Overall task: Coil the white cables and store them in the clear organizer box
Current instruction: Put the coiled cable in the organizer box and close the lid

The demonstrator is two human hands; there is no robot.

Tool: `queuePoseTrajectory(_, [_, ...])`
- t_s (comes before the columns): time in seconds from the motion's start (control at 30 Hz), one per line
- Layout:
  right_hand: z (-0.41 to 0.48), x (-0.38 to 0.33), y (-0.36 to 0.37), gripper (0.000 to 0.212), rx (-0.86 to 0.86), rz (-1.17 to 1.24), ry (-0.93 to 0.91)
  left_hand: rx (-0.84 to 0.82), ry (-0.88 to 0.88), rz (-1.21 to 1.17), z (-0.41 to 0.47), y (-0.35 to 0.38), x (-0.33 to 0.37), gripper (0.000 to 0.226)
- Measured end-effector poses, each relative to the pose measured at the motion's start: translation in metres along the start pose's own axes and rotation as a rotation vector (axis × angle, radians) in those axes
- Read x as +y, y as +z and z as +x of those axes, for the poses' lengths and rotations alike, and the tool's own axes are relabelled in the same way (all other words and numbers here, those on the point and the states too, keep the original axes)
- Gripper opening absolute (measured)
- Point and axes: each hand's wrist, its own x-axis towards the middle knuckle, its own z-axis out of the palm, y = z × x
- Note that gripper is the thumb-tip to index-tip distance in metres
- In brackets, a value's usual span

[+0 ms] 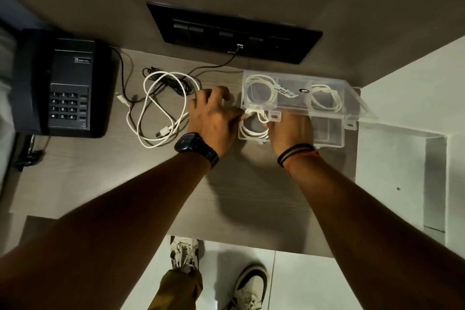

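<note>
A clear organizer box (329, 131) stands open on the wooden desk, its lid (297, 75) raised toward the wall. A coiled white cable (251, 131) lies in the box's front left compartment. My left hand (214, 116) and my right hand (289, 131) both pinch that coil at its top, fingers closed on it. Seen through the lid are two more white coils, one on the left (261, 88) and one on the right (327, 98). A loose white cable (161, 106) sprawls uncoiled on the desk left of my left hand.
A black desk phone (68, 88) sits at the far left. A thin black cord (214, 66) runs from a black wall socket panel (234, 33) across the desk under the loose cable. The desk edge (226, 239) is near, with my shoes below.
</note>
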Motion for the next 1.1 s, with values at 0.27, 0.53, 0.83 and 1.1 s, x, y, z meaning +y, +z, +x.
queuePoseTrajectory(0.27, [0.0,0.011,0.001,0.017,0.041,-0.212,-0.113,-0.153,-0.092,-0.045,0.011,-0.004,0.011,0.016])
queuePoseTrajectory(0.53, [-0.01,0.008,-0.006,0.015,-0.082,-0.145,-0.202,-0.237,-0.055,0.167,0.018,0.006,0.019,0.029])
queuePoseTrajectory(0.83, [-0.02,0.014,0.002,0.033,-0.243,0.058,-0.007,-0.101,-0.048,0.052,-0.016,0.011,0.017,0.028])
queuePoseTrajectory(1.1, [-0.032,0.016,0.011,0.019,-0.133,0.043,-0.005,-0.252,0.141,0.129,-0.022,0.004,0.012,0.055])
